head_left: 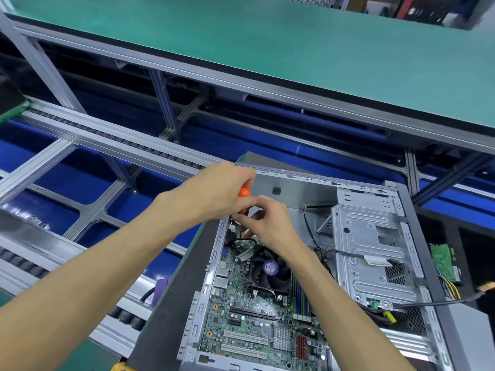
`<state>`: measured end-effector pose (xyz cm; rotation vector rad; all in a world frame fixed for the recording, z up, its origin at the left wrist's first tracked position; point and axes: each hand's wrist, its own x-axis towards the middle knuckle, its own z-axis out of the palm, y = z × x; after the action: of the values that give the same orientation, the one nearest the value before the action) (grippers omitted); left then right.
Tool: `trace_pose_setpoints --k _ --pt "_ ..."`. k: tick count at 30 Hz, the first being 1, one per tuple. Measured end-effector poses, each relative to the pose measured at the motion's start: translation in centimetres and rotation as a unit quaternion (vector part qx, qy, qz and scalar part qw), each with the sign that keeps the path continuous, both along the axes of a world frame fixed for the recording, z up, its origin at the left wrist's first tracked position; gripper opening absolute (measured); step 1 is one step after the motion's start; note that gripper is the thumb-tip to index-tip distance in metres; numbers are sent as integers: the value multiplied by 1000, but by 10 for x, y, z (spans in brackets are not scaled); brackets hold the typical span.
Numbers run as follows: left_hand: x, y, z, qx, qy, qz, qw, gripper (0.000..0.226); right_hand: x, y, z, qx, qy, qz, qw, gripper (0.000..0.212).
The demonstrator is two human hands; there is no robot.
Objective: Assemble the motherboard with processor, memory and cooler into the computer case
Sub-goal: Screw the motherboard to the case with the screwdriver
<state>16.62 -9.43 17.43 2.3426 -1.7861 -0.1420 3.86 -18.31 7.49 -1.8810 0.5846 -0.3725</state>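
Observation:
An open grey computer case (417, 236) lies on its side in front of me. The green motherboard (241, 317) sits inside it, with a black cooler fan (269, 271) and memory sticks (301, 301) mounted on it. My left hand (214, 191) grips the orange handle of a screwdriver (244, 193), held upright over the board's far left corner. My right hand (270, 223) pinches the screwdriver's dark shaft near its tip. The tip itself is hidden behind my fingers.
A silver drive cage (372, 253) fills the case's right half, with black cables (310, 234) running across it. A loose green circuit board (446, 261) lies right of the case. A roller conveyor (80, 135) with blue panels runs on the left, under a green-topped shelf (241, 44).

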Motion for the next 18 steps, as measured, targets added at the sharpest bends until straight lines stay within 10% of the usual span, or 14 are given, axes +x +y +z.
trace_pose_setpoints --k 8,18 --pt "-9 6 -8 -48 7 59 997 31 -3 13 4 -15 -10 -47 999 7" --pt "-75 -2 22 -158 311 -51 936 23 -88 15 73 41 -148 -248 956 16"
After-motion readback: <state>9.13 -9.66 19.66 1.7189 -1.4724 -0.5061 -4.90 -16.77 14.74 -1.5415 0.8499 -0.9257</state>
